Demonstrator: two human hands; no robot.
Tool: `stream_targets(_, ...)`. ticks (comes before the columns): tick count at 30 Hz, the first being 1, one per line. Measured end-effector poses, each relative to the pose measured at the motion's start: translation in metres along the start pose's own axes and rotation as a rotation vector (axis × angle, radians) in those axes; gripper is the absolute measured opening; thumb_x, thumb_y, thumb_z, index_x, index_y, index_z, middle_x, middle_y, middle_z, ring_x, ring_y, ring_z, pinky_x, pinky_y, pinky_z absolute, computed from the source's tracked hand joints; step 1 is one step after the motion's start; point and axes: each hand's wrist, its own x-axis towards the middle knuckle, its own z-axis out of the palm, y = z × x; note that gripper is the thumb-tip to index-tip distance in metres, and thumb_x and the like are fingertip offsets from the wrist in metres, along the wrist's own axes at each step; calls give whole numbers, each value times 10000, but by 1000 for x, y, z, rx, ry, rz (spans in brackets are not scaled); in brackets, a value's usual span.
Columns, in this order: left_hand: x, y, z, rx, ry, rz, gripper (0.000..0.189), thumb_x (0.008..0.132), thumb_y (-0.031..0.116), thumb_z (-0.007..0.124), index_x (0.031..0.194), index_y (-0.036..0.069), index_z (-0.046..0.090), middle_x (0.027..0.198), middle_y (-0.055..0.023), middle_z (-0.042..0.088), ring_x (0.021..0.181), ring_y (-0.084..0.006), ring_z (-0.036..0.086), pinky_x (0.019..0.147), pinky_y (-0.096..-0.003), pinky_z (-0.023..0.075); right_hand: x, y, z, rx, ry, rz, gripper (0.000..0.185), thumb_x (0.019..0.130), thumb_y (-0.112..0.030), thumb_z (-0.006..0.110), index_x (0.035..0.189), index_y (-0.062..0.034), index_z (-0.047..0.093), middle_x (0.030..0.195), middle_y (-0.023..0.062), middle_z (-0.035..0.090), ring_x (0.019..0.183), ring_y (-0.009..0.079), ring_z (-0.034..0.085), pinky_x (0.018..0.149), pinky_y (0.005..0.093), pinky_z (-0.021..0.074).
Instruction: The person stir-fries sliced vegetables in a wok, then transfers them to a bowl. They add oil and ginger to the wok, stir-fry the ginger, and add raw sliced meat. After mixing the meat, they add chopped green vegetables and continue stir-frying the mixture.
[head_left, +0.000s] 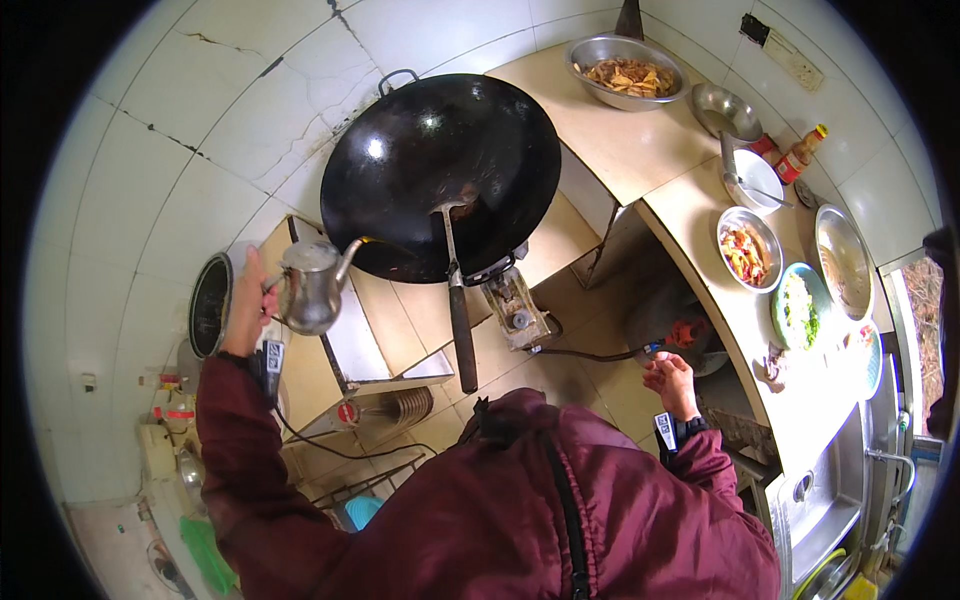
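Observation:
My left hand (246, 311) grips the handle of a steel long-spouted oil pot (309, 296). The pot's spout reaches over the near left rim of a large black wok (420, 165), and a thin stream of yellow oil shows at its tip. Inside the wok rests the blade of a metal spatula, whose dark handle (462, 330) sticks out over the near rim. A little dark residue lies by the blade. My right hand (670, 382) hangs over the floor to the right, loosely curled, with nothing visible in it. It is nearest the gas cylinder's red valve (686, 332).
A gas stove (517, 311) sits below the wok. On the right counter (675, 176) stand a steel basin of brown slices (628, 73), a bowl of chopped peppers (750, 251), a bowl of chopped greens (799, 311) and a sauce bottle (801, 155). Nearer is a sink (825, 517). A dark pot (211, 306) stands left.

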Motion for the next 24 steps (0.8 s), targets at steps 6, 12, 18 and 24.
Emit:
stream_targets(6,76,43,-5,33,89,11,664,824,741,355,603,121,447,476,59,349,390,-56,308,356,-226,201,5,-12,-11,15,8,-10,73,895,-135,519,952,-108,556,823,62,620,639,149,597,610,312,517)
stream_targets(12,126,100,39,-79,140,149,639,855,717,303,631,133,434,488,61,334,391,-64,302,352,-220,176,2,-20,-25,47,74,-18,88,873,-117,535,956,-99,559,813,72,625,611,142,599,582,294,522)
stream_targets(18,115,133,90,-194,-28,204,640,854,719,312,652,124,436,509,63,306,435,-66,306,386,-222,176,-3,-22,-42,36,90,-37,69,888,-129,509,935,-122,560,794,33,619,619,128,599,597,290,520)
stream_targets(24,77,129,115,-135,-109,131,653,836,742,323,605,136,398,493,62,284,435,-61,308,391,-215,171,1,-24,-46,38,72,-40,99,880,-143,535,964,-99,561,801,58,615,612,128,593,586,282,521)
